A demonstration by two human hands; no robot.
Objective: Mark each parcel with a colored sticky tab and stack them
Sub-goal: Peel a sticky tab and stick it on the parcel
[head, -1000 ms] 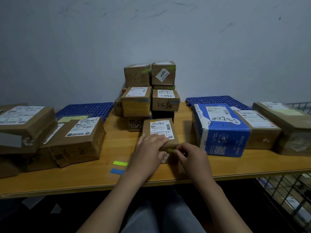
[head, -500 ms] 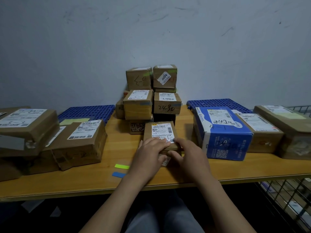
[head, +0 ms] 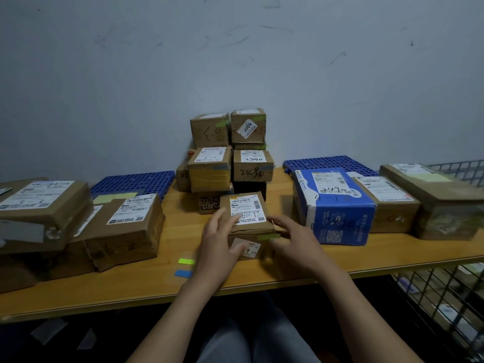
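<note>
Right now a small brown cardboard parcel with a white label (head: 247, 218) is found between two hands at the front of the wooden table (head: 131, 284). A green sticky tab (head: 268, 236) is stuck along the parcel's front top edge, so the marking step looks done for this one. Stacking is judged to be the step in hand.

The left hand (head: 217, 247) is laid on the parcel's left side, with fingers straight and spread. The right hand (head: 296, 239) is set at the parcel's right side, with fingers loosely bent. Nothing is squeezed, and whether the right fingers touch the card cannot be told.

For the next move, the parcel needs to be gripped from both sides, lifted and carried to the stack of brown cardboard parcels (head: 230, 158) just behind it. That stack is tall, so a flat, steady spot must be picked.

A loose green tab (head: 186, 261) and a loose blue tab (head: 183, 273) are seen left of the parcel. A blue and white box (head: 335, 205) is seen to its right. Every parcel is taped shut, so what is inside cannot be seen. A wire basket (head: 445, 297) is seen lower right of the parcel, and what is in it is too blurred to name.
</note>
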